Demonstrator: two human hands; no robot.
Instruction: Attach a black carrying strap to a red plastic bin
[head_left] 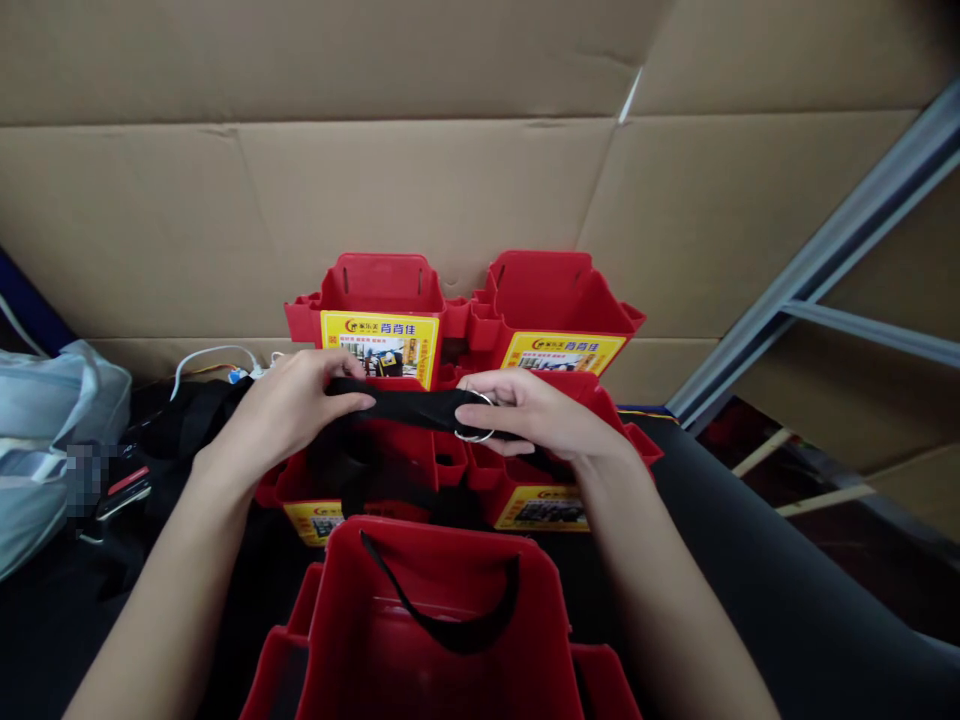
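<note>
A black webbing strap (409, 405) stretches level between both my hands above a cluster of red plastic bins. My left hand (289, 405) pinches its left end, fingers closed. Closed on the strap's right end, my right hand (536, 412) also has a metal ring (475, 433) at its fingertips. The strap hangs down behind into the dark space between the bins. A second black strap (457, 625) loops inside the nearest red bin (442, 640).
Two red bins with yellow labels (382, 305) (559, 310) stand at the back, two more (540, 500) below my hands. A cardboard wall (450, 150) rises behind. A plastic bag (45, 440) and white cable (217, 355) lie left; a metal frame (825, 260) runs right.
</note>
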